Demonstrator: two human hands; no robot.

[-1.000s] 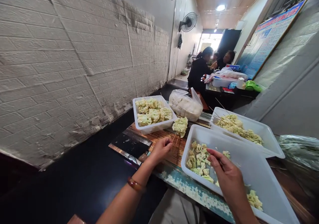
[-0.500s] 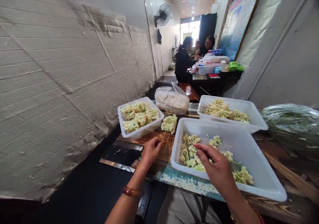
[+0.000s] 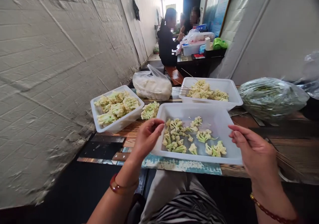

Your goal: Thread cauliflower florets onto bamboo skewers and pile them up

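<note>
A white plastic tray [image 3: 221,117] holding loose cauliflower florets [image 3: 176,136] stands before me. My left hand [image 3: 148,137] is over its left edge, loosely curled, thumb and forefinger slightly apart, with nothing visible between them. Past the tray's right edge, my right hand [image 3: 256,151] has thumb and forefinger pinched together; anything between them is too thin to make out. Just behind my left hand lies a bunch of cauliflower [image 3: 150,110]. More cauliflower [image 3: 118,108] fills a second white tray [image 3: 122,126] on the left.
A cleaver [image 3: 104,147] with a wooden handle lies at the table's left front. Behind stand a bag of white food [image 3: 152,86] and a third tray [image 3: 233,99] of skewered cauliflower. A bag of greens [image 3: 271,97] lies right. People [image 3: 168,41] sit farther back.
My right hand has moved from above the florets to beyond the tray's right edge. My left hand has left the cauliflower skewers for the tray's left edge. The view has tilted down.
</note>
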